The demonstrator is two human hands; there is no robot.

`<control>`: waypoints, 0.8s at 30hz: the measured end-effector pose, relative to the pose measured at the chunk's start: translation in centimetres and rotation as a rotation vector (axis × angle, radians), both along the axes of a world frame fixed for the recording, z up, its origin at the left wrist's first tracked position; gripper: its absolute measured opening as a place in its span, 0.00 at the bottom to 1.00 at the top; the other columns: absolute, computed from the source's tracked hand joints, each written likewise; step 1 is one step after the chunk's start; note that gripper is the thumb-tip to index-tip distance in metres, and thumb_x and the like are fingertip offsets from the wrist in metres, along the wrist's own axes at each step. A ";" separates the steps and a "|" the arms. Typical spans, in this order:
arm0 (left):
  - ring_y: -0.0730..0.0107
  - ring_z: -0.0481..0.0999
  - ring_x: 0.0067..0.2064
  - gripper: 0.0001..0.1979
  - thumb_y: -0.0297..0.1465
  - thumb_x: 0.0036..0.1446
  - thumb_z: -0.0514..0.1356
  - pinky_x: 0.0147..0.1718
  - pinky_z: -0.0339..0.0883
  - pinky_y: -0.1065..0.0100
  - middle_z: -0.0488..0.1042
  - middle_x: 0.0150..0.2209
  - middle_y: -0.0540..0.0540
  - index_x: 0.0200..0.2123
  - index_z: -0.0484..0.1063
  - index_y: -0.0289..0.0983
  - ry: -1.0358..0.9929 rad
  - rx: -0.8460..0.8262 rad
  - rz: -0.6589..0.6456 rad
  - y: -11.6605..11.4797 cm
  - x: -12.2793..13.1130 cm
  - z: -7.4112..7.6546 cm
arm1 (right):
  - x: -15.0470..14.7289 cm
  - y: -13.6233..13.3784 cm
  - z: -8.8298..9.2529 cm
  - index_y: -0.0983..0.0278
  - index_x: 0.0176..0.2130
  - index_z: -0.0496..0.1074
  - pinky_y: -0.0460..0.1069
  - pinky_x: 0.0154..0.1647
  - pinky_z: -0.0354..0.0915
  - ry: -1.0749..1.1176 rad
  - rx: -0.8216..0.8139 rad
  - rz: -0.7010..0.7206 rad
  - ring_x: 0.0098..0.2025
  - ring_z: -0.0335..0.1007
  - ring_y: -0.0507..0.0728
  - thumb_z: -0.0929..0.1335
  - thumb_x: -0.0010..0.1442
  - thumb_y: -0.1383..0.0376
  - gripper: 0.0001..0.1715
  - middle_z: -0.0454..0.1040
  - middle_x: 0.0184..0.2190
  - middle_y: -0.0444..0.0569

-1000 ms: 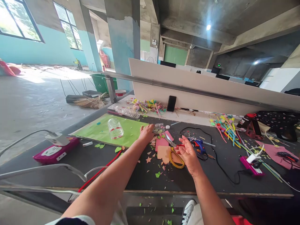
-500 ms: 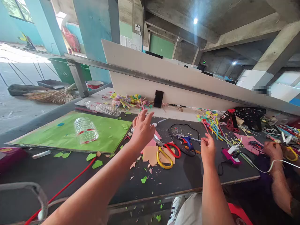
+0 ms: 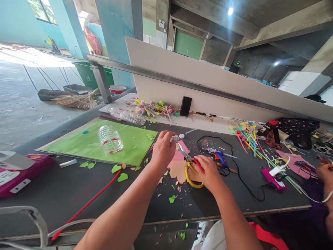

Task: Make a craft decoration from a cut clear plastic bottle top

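My left hand [image 3: 163,148] is closed, with a small clear plastic piece [image 3: 175,139] showing at its fingertips; most of that piece is hidden by the fingers. Over the red handle of a pair of scissors [image 3: 194,178] my right hand [image 3: 209,170] has its fingers curled, and the yellow handle loop shows beneath it. The scissor blades point up and left, over pink and peach paper [image 3: 178,171]. A white bottle cap [image 3: 181,136] lies just beyond my left hand. The blue glue gun [image 3: 221,159] rests to the right of the scissors.
Cut clear bottles [image 3: 110,139] lie on and behind a green sheet [image 3: 78,142]. A phone [image 3: 185,106] leans against the white partition [image 3: 166,86]. Coloured stems [image 3: 246,137], a purple power strip [image 3: 273,178] and cables are at right. Another person's hand [image 3: 325,173] is at the right edge.
My right hand has moved left, from beside the glue gun onto the scissors. My left hand has drawn closed, and the clear piece now shows at its fingertips. The camera view has turned left.
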State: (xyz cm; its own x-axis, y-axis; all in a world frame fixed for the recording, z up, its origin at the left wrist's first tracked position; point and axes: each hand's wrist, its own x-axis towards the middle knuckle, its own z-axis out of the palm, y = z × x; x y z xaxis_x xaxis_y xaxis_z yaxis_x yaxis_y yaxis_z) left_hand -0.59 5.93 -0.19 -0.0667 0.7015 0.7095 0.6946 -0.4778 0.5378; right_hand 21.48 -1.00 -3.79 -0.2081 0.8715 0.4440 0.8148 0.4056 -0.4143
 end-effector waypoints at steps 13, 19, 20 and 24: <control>0.64 0.76 0.43 0.11 0.27 0.62 0.53 0.42 0.68 0.68 0.77 0.41 0.44 0.40 0.75 0.38 0.286 -0.199 -0.039 -0.9 -1.5 2.6 | -0.1 0.2 -1.1 0.58 0.56 0.72 0.60 0.59 0.58 -0.299 -0.171 0.033 0.60 0.63 0.64 0.65 0.60 0.70 0.25 0.74 0.57 0.50; 0.59 0.77 0.41 0.14 0.21 0.58 0.53 0.37 0.67 0.64 0.77 0.40 0.38 0.36 0.79 0.35 0.735 -0.369 -0.117 -0.6 0.2 0.9 | 0.2 0.4 -1.8 0.57 0.55 0.72 0.61 0.56 0.60 -0.267 -0.136 0.045 0.60 0.63 0.65 0.65 0.60 0.69 0.24 0.74 0.56 0.51; 0.56 0.77 0.41 0.13 0.19 0.56 0.54 0.37 0.67 0.63 0.77 0.39 0.35 0.35 0.79 0.33 0.759 -0.382 -0.113 -0.5 0.9 0.4 | 0.2 0.4 -1.8 0.58 0.55 0.72 0.61 0.56 0.61 -0.264 -0.131 0.049 0.60 0.63 0.65 0.65 0.60 0.69 0.24 0.74 0.56 0.52; 0.49 0.77 0.42 0.09 0.17 0.52 0.59 0.39 0.67 0.59 0.78 0.36 0.30 0.32 0.80 0.28 0.817 -0.427 -0.126 0.6 3.2 -1.1 | 0.4 0.3 -1.9 0.59 0.55 0.72 0.60 0.54 0.62 -0.261 -0.115 0.065 0.60 0.63 0.65 0.66 0.60 0.71 0.24 0.74 0.56 0.53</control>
